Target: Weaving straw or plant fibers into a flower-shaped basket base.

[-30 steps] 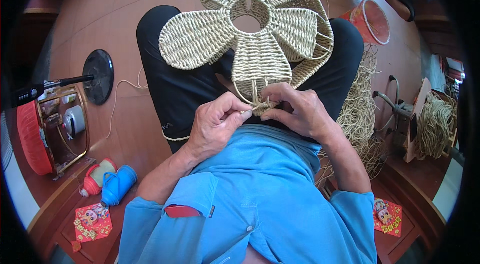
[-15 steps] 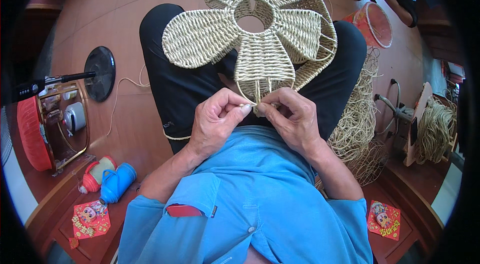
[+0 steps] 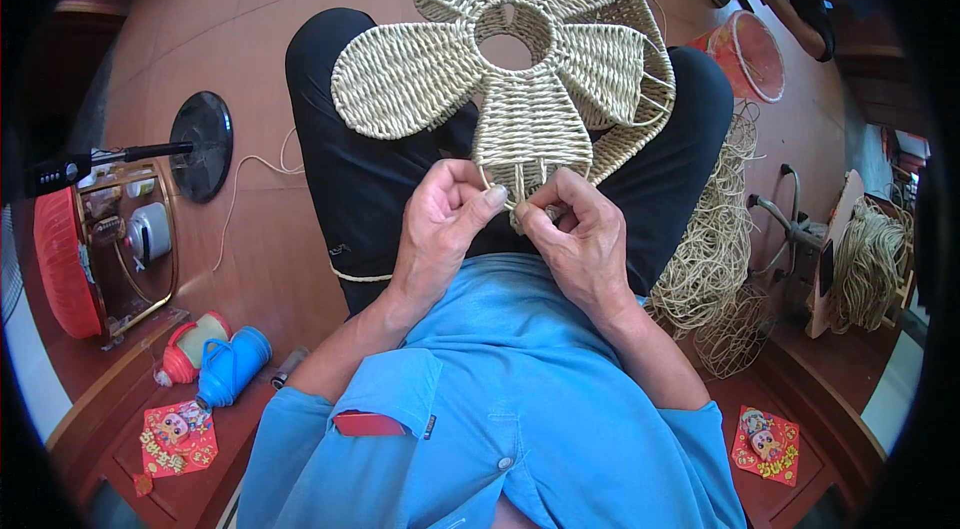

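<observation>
Head view, w/ the woven flower piece [image 3: 500, 79] on the lap as landmark, left to right. Far left of it: red basket-like thing [image 3: 65, 264], round black stand base [image 3: 200, 146] w/ a thin cord running off it, and lower down a blue bottle [image 3: 232, 366] beside a red one [image 3: 190, 347].

Flower piece lies flat across both black-trousered thighs, petals fanned round a centre hole; its near petal is unfinished at the edge closest to the body.

Left hand [image 3: 440, 224] sits at that near edge, fingers curled, thumb pressed against the straw end, pinching it. Right hand [image 3: 585, 234] is touching it from the other side, fingers bent shut round the same strand and frame wire.

Vs 1 s ago: the piece has slid a bit nearer the body and both hands have closed tighter on the petal's lower edge, so prob. the weave strand is being tucked/tightened at the petal tip.

Right of the piece: loose straw cord pile [image 3: 705, 249], red-rimmed bucket [image 3: 748, 54] further up, coiled cord bundle [image 3: 870, 259] far right.
</observation>
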`<state>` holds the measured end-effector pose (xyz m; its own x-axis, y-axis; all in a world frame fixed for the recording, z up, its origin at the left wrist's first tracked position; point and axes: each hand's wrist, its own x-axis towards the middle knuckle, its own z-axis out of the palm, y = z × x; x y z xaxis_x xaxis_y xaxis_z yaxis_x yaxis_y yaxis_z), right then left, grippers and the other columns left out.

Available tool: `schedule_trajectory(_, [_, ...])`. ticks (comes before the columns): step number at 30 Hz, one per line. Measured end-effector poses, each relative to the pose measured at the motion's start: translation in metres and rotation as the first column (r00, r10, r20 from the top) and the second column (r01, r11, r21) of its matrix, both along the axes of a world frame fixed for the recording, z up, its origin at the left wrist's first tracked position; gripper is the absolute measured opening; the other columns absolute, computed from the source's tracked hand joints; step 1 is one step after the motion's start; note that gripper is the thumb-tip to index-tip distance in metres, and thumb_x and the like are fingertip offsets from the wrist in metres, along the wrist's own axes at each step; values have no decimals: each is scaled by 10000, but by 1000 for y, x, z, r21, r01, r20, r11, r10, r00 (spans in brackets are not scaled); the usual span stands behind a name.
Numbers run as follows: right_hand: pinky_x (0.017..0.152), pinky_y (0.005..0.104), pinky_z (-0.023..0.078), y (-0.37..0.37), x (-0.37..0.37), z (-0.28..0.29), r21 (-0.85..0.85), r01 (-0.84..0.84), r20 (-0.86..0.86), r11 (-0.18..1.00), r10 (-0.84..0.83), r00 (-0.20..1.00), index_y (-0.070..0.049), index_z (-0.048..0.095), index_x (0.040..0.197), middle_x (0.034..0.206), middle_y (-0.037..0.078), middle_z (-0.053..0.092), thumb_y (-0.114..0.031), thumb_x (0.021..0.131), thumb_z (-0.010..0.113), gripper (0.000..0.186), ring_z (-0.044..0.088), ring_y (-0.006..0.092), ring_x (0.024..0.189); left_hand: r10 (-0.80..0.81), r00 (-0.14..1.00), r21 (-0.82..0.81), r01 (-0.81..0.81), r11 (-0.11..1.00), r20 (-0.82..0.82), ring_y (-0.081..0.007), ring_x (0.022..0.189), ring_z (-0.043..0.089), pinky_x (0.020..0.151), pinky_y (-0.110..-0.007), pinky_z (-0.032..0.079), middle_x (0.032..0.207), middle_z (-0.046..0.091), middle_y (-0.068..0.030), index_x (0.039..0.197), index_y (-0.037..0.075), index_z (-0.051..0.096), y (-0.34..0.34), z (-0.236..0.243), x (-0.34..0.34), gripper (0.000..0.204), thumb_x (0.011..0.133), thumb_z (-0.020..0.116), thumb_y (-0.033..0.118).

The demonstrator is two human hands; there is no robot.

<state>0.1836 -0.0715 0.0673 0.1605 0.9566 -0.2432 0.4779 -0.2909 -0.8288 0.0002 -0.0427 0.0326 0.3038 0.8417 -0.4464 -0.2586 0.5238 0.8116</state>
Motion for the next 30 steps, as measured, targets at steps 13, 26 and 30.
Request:
schedule_trajectory(13, [601,337,509,2,11,4,-40,-105,-16,994,104,994,-33,713,943,795,62,716,-128,937,768,110,612,155,606,-220,970,-55,226,973,102,21,617,449,529,-174,321,956,757,18,1181,52,754,7,-18,-20,167,1064,763,170])
schedule_trajectory(26, [617,276,491,12,35,7,-144,-240,-172,960,215,961,-26,693,1127,898,29,734,-3,973,717,158,568,59,650,-274,951,109,290,951,-141,8,641,492,543,-195,369,942,748,14,1160,36,747,7,-22,-15,152,1087,697,160])
schedule_trajectory(30, [641,270,493,13,38,-4,-105,-222,-268,969,188,945,-13,660,1102,892,21,720,10,980,704,131,577,53,693,-392,890,61,415,908,-234,0,638,486,540,-208,368,916,725,28,1133,35,742,18,-23,-7,181,1075,717,204])
